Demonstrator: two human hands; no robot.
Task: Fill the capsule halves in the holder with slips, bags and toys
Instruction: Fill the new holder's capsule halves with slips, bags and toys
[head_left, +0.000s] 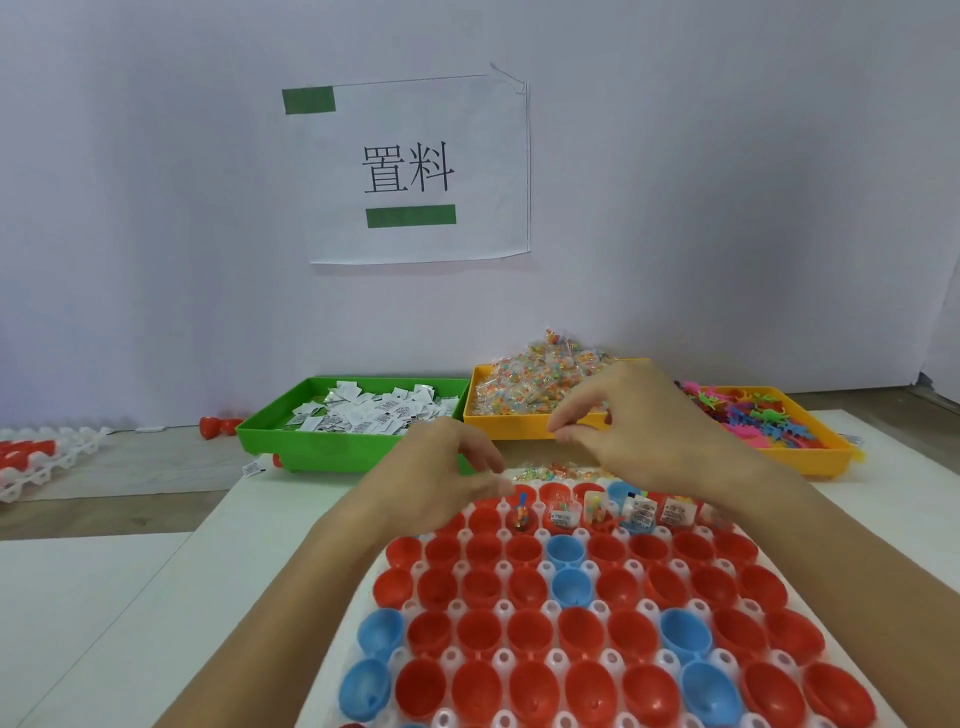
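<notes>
- Red and blue plastic capsule halves (530, 631) sit mouth-up in the white plastic holder (501, 659) below both hands; I judge them light, rigid and slippery.
- Small clear bags of coloured beads (540, 384), heaped in the yellow tray (519, 423) just beyond my right hand (639, 421), look soft; pinch one by an edge.
- Right hand: thumb and forefinger pinched together, contents too small to tell.
- Left hand (441, 467): fingers loosely curled over the far row; whether it holds anything I cannot tell.
</notes>
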